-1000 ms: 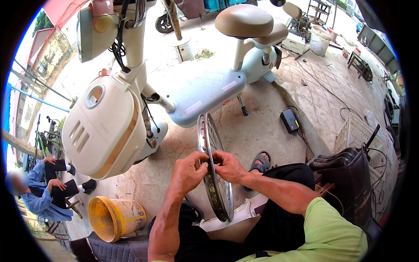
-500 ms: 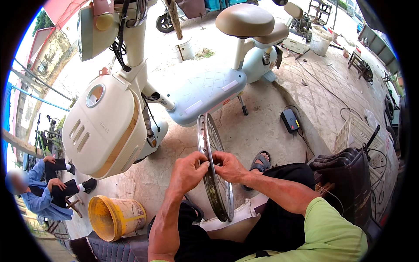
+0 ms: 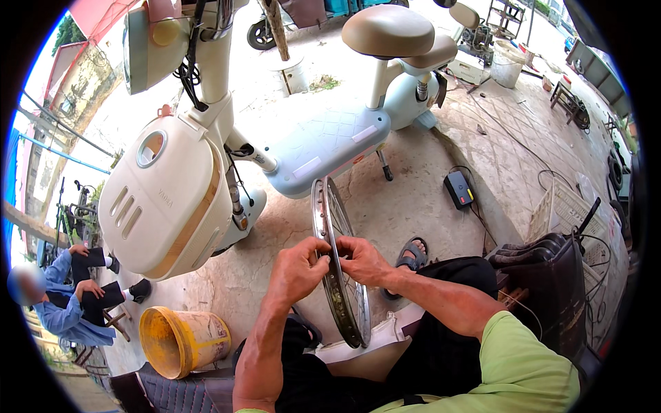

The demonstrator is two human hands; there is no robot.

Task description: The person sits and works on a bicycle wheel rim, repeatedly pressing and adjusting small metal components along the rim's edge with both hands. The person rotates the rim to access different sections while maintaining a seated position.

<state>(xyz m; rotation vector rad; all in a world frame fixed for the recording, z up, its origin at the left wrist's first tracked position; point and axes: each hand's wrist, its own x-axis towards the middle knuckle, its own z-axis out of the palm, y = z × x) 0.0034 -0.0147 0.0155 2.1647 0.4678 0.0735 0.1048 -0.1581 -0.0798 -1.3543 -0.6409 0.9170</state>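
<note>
Spoked wheel rim (image 3: pixel 339 275) stands upright on edge between the knees, propped for access to its inner channel. Left hand (image 3: pixel 297 268) and right hand (image 3: pixel 365 260) meet at the rim's near edge, fingertips pinching it. Scooter (image 3: pixel 206 172) parked ahead; yellow bucket (image 3: pixel 180 340) at lower left.

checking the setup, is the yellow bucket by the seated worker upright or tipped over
Tipped over. The yellow bucket lies on its side on the concrete floor, its round yellow end facing left and its side wall running level.
</note>
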